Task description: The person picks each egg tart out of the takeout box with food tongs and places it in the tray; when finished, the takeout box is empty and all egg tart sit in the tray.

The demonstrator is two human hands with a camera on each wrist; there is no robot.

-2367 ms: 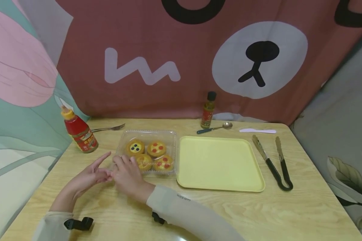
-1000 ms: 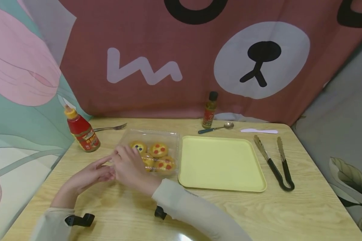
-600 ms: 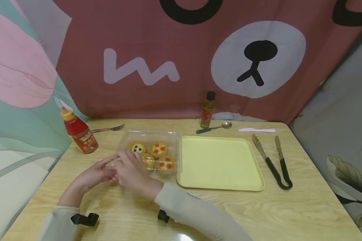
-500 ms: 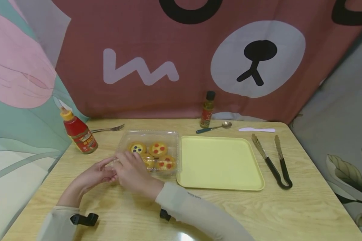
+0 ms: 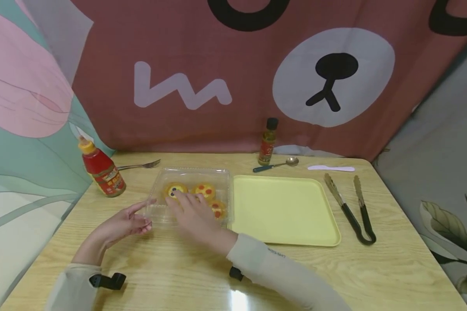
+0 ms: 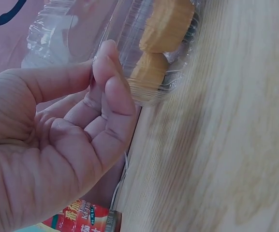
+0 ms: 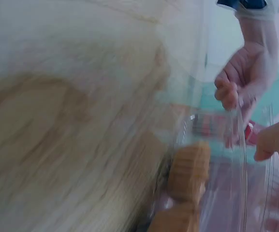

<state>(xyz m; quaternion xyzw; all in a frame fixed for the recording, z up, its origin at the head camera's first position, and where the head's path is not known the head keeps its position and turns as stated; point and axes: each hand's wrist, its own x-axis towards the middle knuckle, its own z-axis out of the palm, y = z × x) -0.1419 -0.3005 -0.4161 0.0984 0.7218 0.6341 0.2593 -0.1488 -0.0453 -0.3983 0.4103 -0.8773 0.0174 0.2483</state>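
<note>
Head view showed a pale wood-grain table, glossy with glare, before a reddish-brown bear-printed cloth and, at the left, a flowered hanging. The clear container of tarts sat beside the yellow tray. The left hand pinched its corner; the right hand stretched loose fingers over it, contact unclear.

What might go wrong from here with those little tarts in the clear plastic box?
Two risks stand out. The left hand holds the clear box only at one corner, so a sharp tug might slide it against the yellow tray right beside it and jostle the tarts. And the red bottle stands just beyond the left hand; if that grip slipped, a jerk could knock it over.
</note>
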